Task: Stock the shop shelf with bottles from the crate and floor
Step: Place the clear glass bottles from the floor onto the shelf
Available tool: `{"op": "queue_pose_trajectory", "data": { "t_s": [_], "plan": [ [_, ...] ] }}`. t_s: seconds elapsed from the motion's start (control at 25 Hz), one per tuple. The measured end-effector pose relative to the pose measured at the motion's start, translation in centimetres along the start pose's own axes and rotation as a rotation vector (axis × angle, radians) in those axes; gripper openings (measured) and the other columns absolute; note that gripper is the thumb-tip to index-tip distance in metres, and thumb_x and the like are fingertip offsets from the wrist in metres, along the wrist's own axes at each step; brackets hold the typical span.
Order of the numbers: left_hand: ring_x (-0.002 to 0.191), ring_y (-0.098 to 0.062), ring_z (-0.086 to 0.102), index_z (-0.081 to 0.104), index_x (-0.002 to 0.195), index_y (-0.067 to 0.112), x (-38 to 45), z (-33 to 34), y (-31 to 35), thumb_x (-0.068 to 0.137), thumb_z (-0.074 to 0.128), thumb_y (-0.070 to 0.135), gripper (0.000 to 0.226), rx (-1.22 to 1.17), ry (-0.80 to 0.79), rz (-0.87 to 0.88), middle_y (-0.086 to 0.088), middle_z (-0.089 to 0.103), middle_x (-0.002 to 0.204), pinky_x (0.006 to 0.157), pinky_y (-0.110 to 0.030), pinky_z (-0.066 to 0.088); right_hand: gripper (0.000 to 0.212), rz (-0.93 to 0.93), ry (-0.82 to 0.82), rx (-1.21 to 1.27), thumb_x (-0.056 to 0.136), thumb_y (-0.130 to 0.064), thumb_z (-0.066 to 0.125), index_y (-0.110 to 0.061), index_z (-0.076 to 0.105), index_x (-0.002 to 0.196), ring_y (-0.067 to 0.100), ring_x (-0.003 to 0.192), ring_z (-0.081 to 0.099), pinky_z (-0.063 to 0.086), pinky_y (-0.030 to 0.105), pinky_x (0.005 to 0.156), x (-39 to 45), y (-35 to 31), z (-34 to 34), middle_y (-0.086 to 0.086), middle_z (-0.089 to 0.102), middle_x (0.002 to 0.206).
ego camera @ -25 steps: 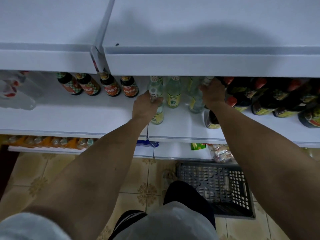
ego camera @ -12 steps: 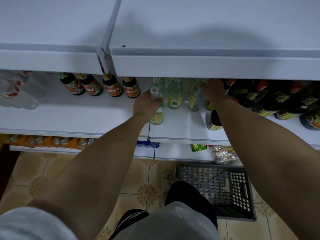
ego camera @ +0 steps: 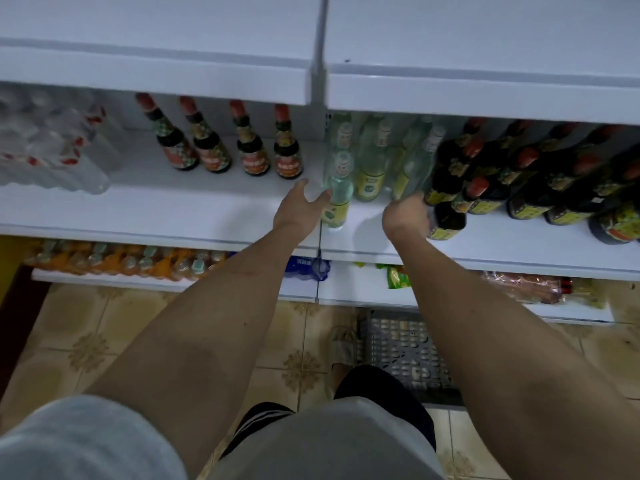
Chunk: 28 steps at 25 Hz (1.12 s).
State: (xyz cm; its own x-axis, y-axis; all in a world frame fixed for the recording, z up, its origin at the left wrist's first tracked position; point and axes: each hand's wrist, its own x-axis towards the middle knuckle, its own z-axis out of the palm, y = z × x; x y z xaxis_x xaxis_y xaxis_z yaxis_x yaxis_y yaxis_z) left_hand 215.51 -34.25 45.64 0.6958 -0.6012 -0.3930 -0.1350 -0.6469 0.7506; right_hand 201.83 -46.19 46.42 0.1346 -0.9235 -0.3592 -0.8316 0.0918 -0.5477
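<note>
left hand (ego camera: 297, 211): fingers spread loose, I see the fingertips just brushing the clear bottle (ego camera: 337, 199) to its right, not wrapped round it
right hand (ego camera: 408, 216): curled, back of the hand towards me, pressed against the dark bottle (ego camera: 446, 220) on its right; can't tell if it's really gripping
shelf (ego camera: 194, 209): bare white under both wrists
crate (ego camera: 405, 351): on the floor below my right forearm

Open shelf (ego camera: 180, 202): lying bare between clear bottles (ego camera: 52, 157) and brown bottles (ego camera: 228, 147).
Right side: crowding with dark bottles (ego camera: 540, 181).
Overhead: upper shelf (ego camera: 485, 95) overhanging.
</note>
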Motion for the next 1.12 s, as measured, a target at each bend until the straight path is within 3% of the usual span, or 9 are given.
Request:
{"op": "queue_pose_trajectory", "data": {
  "t_s": [0.28, 0.44, 0.6, 0.68, 0.84, 1.04, 1.12],
  "plan": [
    [0.128, -0.027, 0.048, 0.031, 0.147, 0.025, -8.4, -8.8, -11.2, 0.091, 0.05, 0.058, 0.068, -0.072, 0.056, -0.146, -0.002, 0.04, 0.151, 0.104, -0.044, 0.045, 0.036, -0.063, -0.4, -0.124, 0.091, -0.017, 0.044, -0.002, 0.045, 0.124, 0.04, 0.104, 0.062, 0.055, 0.051, 0.088, -12.7, -0.4, 9.6, 0.021, 0.057, 0.121],
    [0.12, -0.03, 0.054, 0.036, 0.145, 0.017, -13.0, -13.9, -19.3, 0.095, 0.049, 0.048, 0.061, -0.088, 0.124, -0.233, -0.009, 0.052, 0.139, 0.095, -0.031, 0.043, 0.035, -0.195, -0.538, -0.189, 0.086, -0.017, 0.046, -0.003, 0.052, 0.117, 0.041, 0.097, 0.065, 0.057, 0.05, 0.084, -19.4, -1.3, 17.3, 0.022, 0.064, 0.111],
    [0.126, -0.029, 0.049, 0.039, 0.144, 0.015, -17.0, -16.4, -27.4, 0.099, 0.047, 0.041, 0.052, -0.188, 0.162, -0.359, -0.01, 0.05, 0.14, 0.099, -0.033, 0.037, 0.027, -0.274, -0.688, -0.277, 0.087, -0.018, 0.046, -0.006, 0.05, 0.112, 0.038, 0.098, 0.064, 0.055, 0.045, 0.083, -26.4, -0.4, 23.5, 0.019, 0.061, 0.109],
    [0.124, -0.029, 0.051, 0.039, 0.144, 0.014, -18.2, -16.2, -31.3, 0.099, 0.046, 0.039, 0.051, -0.208, 0.16, -0.453, -0.01, 0.05, 0.14, 0.1, -0.033, 0.038, 0.032, -0.277, -0.733, -0.375, 0.091, -0.018, 0.046, -0.005, 0.05, 0.12, 0.034, 0.098, 0.061, 0.054, 0.042, 0.083, -29.0, 0.8, 25.9, 0.017, 0.059, 0.113],
    [0.108, -0.03, 0.058, 0.045, 0.141, 0.013, -18.6, -13.6, -38.3, 0.1, 0.046, 0.023, 0.042, -0.301, 0.153, -0.641, -0.01, 0.055, 0.131, 0.087, -0.032, 0.043, 0.036, -0.283, -0.799, -0.532, 0.092, -0.017, 0.049, -0.003, 0.051, 0.125, 0.032, 0.103, 0.059, 0.044, 0.031, 0.075, -30.1, 4.4, 31.6, 0.016, 0.06, 0.12],
    [0.119, -0.034, 0.058, 0.051, 0.135, 0.009, -16.6, -7.2, -48.1, 0.093, 0.047, 0.005, 0.043, -0.374, 0.136, -0.814, -0.015, 0.058, 0.132, 0.102, -0.043, 0.048, 0.036, -0.31, -0.917, -0.64, 0.092, -0.02, 0.052, -0.004, 0.05, 0.125, 0.033, 0.109, 0.058, 0.043, 0.03, 0.078, -27.9, 11.0, 39.6, 0.016, 0.059, 0.122],
    [0.113, -0.033, 0.059, 0.053, 0.134, 0.009, -15.2, -3.8, -52.1, 0.09, 0.05, -0.001, 0.044, -0.355, 0.15, -0.847, -0.014, 0.058, 0.132, 0.092, -0.041, 0.053, 0.037, -0.308, -0.984, -0.665, 0.092, -0.02, 0.052, -0.007, 0.049, 0.126, 0.033, 0.109, 0.058, 0.047, 0.034, 0.084, -26.3, 13.9, 43.9, 0.016, 0.06, 0.122]
  ]
}}
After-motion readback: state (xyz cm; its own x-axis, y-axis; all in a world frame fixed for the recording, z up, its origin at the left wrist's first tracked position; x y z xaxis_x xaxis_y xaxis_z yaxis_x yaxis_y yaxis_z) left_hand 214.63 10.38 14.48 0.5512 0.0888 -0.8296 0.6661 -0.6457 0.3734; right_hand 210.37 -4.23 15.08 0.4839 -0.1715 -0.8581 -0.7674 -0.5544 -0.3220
